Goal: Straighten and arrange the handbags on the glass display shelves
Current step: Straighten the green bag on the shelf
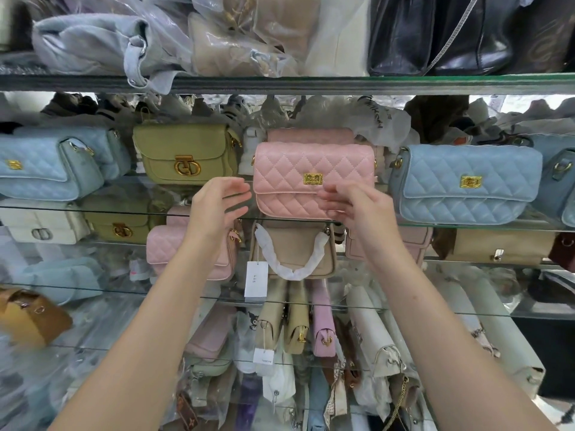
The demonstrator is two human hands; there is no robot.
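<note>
**Several handbags facing forward; one being squared up**

One pink handbag [311, 172] is standing upright at the centre of the middle glass shelf [466, 227], clasp facing out. It is sitting between a green handbag [183, 154] and a blue handbag [466, 181], both also facing front. The left hand [214, 203] is hovering just beside the pink handbag's left edge, fingers wide and holding nothing. The right hand [361, 206] is reaching across the lower right flap with loosely bent fingers. Motion blur is hiding whether they are touching or gripping it. Judging from this row, the work appears to be partly done. The plastic-wrapped bags [217, 42] on the top shelf are lying in a heap, and the lower shelves are looking crowded, so most of the arranging seems to be waiting.
</note>
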